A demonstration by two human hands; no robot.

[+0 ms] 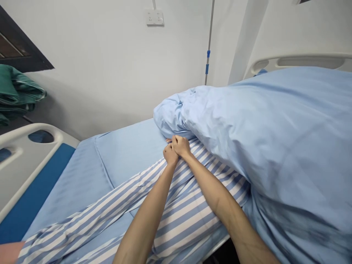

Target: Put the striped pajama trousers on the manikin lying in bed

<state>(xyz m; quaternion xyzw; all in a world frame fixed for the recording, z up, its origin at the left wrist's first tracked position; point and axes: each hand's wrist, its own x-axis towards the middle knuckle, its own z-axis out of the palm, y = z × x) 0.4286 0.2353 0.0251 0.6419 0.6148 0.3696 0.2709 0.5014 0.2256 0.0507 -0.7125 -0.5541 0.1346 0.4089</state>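
Note:
My left hand (171,154) and my right hand (180,145) are side by side and touching, fingers curled in on the blue-and-white striped trousers (189,212) near their upper end. Someone lies on the bed in these trousers, with one leg stretched toward the lower left, where a bit of bare skin (10,253) shows past the cuff. A thick light-blue quilt (247,121) covers the body beyond my hands, its folded edge close to my knuckles. A small skin-coloured bit shows just past my fingers; I cannot tell what it is.
Light-blue sheet (132,146) covers the mattress. Pale bed boards stand at the left (16,146) and at the far right (299,60). Folded green cloth (19,90) lies at the far left. Against the wall are a thin pole (210,33) and a socket (154,17).

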